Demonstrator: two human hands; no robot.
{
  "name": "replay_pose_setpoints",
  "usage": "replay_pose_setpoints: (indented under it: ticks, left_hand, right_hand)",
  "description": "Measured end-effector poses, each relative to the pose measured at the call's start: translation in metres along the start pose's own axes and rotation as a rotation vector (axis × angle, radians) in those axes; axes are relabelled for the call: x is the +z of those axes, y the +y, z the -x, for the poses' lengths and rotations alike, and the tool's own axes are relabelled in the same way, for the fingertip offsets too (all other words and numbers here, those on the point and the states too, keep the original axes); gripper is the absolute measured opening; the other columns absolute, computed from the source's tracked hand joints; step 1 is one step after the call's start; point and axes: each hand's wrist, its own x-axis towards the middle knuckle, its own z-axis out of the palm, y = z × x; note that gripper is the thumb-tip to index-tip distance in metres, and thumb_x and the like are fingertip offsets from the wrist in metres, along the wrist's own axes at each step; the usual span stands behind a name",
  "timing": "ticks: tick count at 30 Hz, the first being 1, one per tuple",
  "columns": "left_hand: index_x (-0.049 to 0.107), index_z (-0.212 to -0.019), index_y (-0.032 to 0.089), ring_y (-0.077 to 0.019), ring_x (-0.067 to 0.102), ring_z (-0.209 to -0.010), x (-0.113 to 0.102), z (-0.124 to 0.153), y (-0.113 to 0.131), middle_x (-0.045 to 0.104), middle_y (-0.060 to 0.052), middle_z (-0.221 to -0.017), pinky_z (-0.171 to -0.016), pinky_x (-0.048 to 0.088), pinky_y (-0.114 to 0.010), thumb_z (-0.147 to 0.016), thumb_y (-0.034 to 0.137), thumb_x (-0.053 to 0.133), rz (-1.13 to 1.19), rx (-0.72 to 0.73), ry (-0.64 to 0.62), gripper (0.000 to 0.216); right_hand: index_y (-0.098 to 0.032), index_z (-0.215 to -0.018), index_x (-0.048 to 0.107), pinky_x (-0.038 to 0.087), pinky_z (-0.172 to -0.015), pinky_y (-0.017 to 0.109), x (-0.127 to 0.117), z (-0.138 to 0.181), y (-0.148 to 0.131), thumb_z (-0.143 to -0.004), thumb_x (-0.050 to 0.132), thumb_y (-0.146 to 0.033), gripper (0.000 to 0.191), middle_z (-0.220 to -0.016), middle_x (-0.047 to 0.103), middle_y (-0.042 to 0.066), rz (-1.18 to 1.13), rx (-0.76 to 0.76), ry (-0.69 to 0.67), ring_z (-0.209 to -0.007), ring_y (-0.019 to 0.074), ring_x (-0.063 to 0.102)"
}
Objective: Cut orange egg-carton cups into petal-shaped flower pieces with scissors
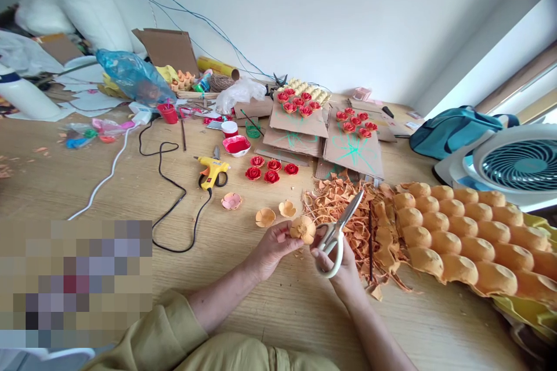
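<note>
Between the fingertips of my left hand (270,250) is an orange egg-carton flower cup (303,229), its cut petals spread round. My right hand (342,264) is closed on a pair of scissors (335,239) with white handles, the blades pointing up and away from me. Just beyond my left hand lie two more orange flower cups, one (265,217) larger and one (287,208) smaller. A pinkish cup (231,201) sits farther left. Past my right hand spreads a heap of orange carton scraps (335,203).
An orange egg tray (461,226) lies to the right, near a white fan (522,165). A yellow glue gun (212,172) with a black cord lies left of several red flowers (272,177). Behind are a red paint dish (237,145) and cardboard pieces (296,142) with red flowers.
</note>
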Motion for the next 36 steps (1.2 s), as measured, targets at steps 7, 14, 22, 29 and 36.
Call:
replay_pose_setpoints:
  ticks: [7,14,22,29,36]
  left_hand:
    - [0.071,-0.098,0.016,-0.0188,0.06,-0.093,-0.003,0.001,-0.006,0.07,-0.005,-0.093,-0.089,0.043,-0.031,-0.074,0.033,0.08,-0.064,-0.037,-0.106,0.031]
    - [0.065,-0.08,0.014,-0.0132,0.054,-0.07,-0.002,0.002,0.001,0.06,-0.003,-0.074,-0.069,0.042,-0.026,-0.078,0.051,0.072,0.049,-0.153,-0.071,0.038]
    - [0.063,-0.077,0.014,-0.0118,0.054,-0.069,-0.008,-0.001,0.002,0.059,0.0,-0.073,-0.068,0.042,-0.025,-0.069,0.03,0.08,0.026,-0.231,-0.068,0.024]
    - [0.064,-0.082,0.014,-0.014,0.06,-0.071,-0.01,-0.003,0.0,0.066,-0.003,-0.078,-0.071,0.051,-0.03,-0.069,0.026,0.08,0.148,-0.213,-0.007,0.024]
    - [0.062,-0.08,0.015,-0.0137,0.062,-0.072,-0.01,-0.003,0.001,0.066,-0.002,-0.076,-0.071,0.054,-0.029,-0.069,0.028,0.083,0.219,-0.179,0.071,0.027]
  right_hand:
    - [-0.023,-0.096,0.056,0.042,-0.057,0.024,0.0,-0.001,-0.007,-0.077,0.076,-0.038,0.031,-0.076,0.053,-0.003,-0.052,0.04,0.071,-0.063,0.012,0.046]
    - [-0.023,-0.095,0.057,0.043,-0.058,0.024,-0.006,0.0,-0.01,-0.073,0.081,-0.032,0.034,-0.079,0.054,-0.003,-0.066,0.112,-0.152,-0.065,0.0121,0.048]
    - [-0.025,-0.099,0.055,0.044,-0.064,0.025,-0.006,-0.004,-0.003,-0.079,0.077,-0.034,0.032,-0.084,0.057,-0.002,-0.022,0.07,-0.076,-0.071,0.0141,0.051]
    - [-0.024,-0.101,0.054,0.044,-0.066,0.028,-0.013,-0.004,-0.002,-0.086,0.067,-0.04,0.026,-0.086,0.057,0.001,0.136,-0.004,0.018,-0.076,0.0174,0.052]
    - [-0.021,-0.091,0.053,0.042,-0.067,0.029,-0.015,0.001,-0.006,-0.089,0.06,-0.039,0.019,-0.083,0.054,0.001,0.337,-0.011,-0.109,-0.076,0.0181,0.049]
